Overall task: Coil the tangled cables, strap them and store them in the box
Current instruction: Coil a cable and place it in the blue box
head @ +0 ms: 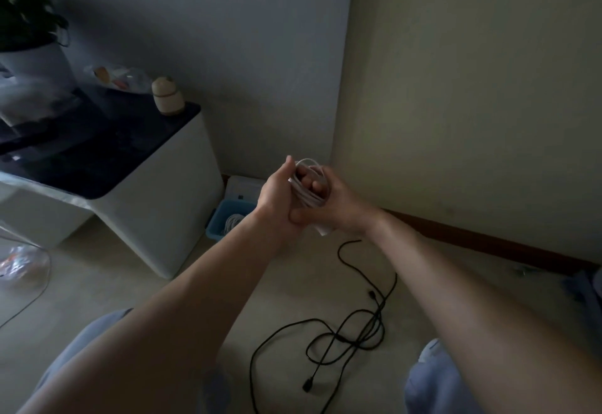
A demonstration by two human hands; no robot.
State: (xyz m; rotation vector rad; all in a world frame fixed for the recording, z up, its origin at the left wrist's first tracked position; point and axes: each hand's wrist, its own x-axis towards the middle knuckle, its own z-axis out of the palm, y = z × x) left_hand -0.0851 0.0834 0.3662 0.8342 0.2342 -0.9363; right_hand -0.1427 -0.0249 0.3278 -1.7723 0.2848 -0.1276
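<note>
A coiled white cable sits between both hands, held up in front of the wall corner. My left hand wraps its fingers through the coil from the left. My right hand grips the coil from the right, and a short white end pokes out below it. On the floor between my knees a tangled black cable lies loose, its plugs free. A blue box stands on the floor by the cabinet, with a pale coiled cable inside, partly hidden by my left forearm.
A white cabinet with a dark top stands at the left, carrying a potted plant, a plastic bag and a small cream jar. A white device sits in the corner behind the box. A thin wire crosses the floor at far left.
</note>
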